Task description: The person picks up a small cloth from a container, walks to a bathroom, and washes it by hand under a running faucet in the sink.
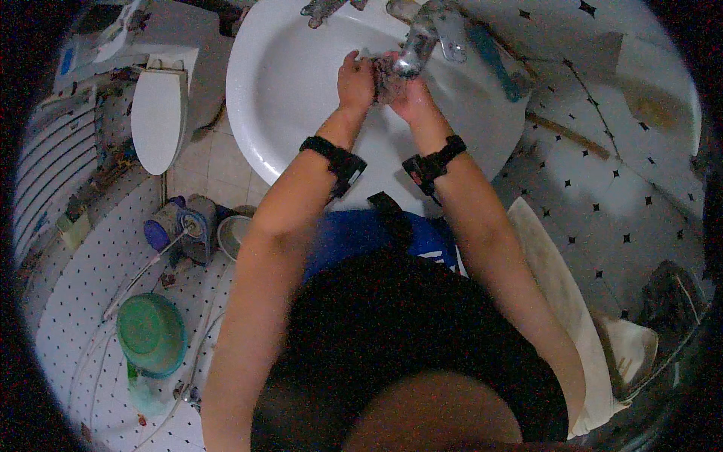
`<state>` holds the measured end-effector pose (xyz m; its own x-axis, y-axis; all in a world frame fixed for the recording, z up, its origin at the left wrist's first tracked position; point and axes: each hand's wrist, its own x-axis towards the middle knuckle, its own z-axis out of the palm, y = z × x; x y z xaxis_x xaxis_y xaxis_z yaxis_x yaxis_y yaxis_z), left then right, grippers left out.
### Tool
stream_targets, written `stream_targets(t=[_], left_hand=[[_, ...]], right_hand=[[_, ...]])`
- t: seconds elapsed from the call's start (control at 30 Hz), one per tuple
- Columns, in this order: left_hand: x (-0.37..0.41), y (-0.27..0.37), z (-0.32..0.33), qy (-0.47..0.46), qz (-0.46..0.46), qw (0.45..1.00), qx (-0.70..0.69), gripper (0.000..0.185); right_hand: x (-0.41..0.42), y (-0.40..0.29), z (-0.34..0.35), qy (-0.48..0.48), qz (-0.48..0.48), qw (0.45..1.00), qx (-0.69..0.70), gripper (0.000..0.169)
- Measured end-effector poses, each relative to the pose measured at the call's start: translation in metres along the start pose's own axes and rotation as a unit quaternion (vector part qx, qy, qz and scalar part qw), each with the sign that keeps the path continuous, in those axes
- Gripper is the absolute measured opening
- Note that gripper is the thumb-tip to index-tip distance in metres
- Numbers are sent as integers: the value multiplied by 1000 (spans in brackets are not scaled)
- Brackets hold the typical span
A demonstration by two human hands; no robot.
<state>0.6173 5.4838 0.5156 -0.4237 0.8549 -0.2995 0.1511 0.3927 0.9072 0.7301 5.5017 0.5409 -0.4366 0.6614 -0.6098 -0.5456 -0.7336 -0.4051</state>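
Note:
Both of my hands are over the white washbasin, close under a metal tap. Between them is a grey, wet-looking item; blur and dim light hide what it is. My left hand presses against its left side. On its right side, my right hand holds it, with the fingers partly hidden behind the item and the tap's spout. Each wrist wears a black strap with a small device, the left one and the right one.
A teal object lies on the basin's right side. To the left are a toilet with a white lid, a green basin and a white bucket. A pale towel hangs at my right.

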Motion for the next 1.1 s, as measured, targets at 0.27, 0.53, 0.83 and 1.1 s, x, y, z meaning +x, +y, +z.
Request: stream_targets(t=[0.27, 0.53, 0.83, 1.1], left_hand=[[-56, 46, 21, -52, 282, 906, 313, 39], [-19, 41, -10, -123, -101, 986, -39, 52], [-73, 63, 21, -72, 301, 907, 285, 52], [-20, 51, -12, -76, -34, 996, 37, 34]], right_hand=[[16, 23, -29, -46, -39, 981, -185, 25], [-8, 3, 6, 106, -38, 990, -88, 25], [39, 40, -43, -40, -303, 913, -271, 26], [-4, 10, 5, 108, -7, 992, -62, 29]])
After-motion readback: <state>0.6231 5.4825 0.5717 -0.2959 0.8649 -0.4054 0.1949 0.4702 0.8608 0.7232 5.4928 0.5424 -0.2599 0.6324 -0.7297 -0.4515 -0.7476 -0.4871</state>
